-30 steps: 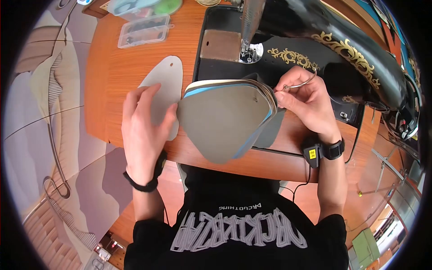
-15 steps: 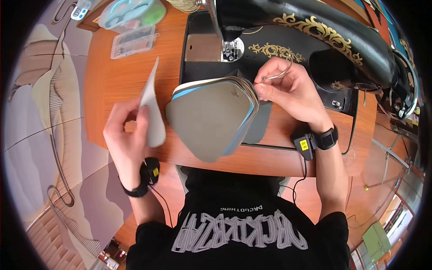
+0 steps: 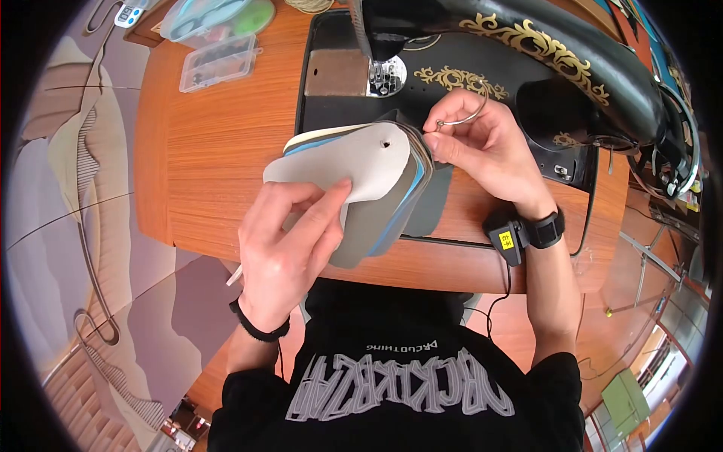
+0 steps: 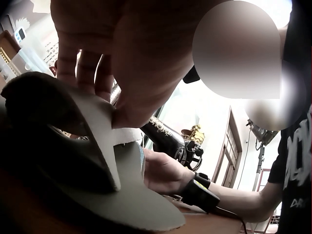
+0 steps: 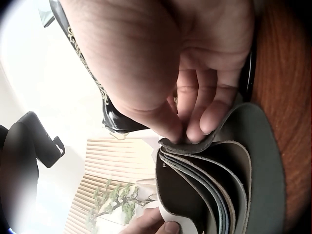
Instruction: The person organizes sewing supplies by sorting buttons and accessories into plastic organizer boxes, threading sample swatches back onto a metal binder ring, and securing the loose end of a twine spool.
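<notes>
In the head view my left hand [image 3: 286, 237] pinches a pale grey leather swatch [image 3: 369, 162] between thumb and fingers. A hole shows near the swatch's far rounded end. It overlaps a fanned stack of leather swatches [image 3: 354, 245] in olive, blue, cream and dark grey. My right hand [image 3: 486, 147] pinches the stack's right corner, and a thin metal ring [image 3: 476, 113] arcs up from its fingertips. Close up in the right wrist view, thumb and fingers grip a dark swatch [image 5: 265, 161] at its edge. The left wrist view has the held swatch [image 4: 100, 126] bent in a curve.
A black sewing machine [image 3: 542, 38] with gold scrollwork stands behind the right hand on the wooden table [image 3: 203, 151]. At the back left sit a clear plastic case [image 3: 218, 62] and a larger lidded box [image 3: 199, 22]. A cable hangs from the right wrist.
The left hand has picked up the pale grey swatch from the table and brought it right, over the stack. The right hand keeps its pinch on the stack's corner.
</notes>
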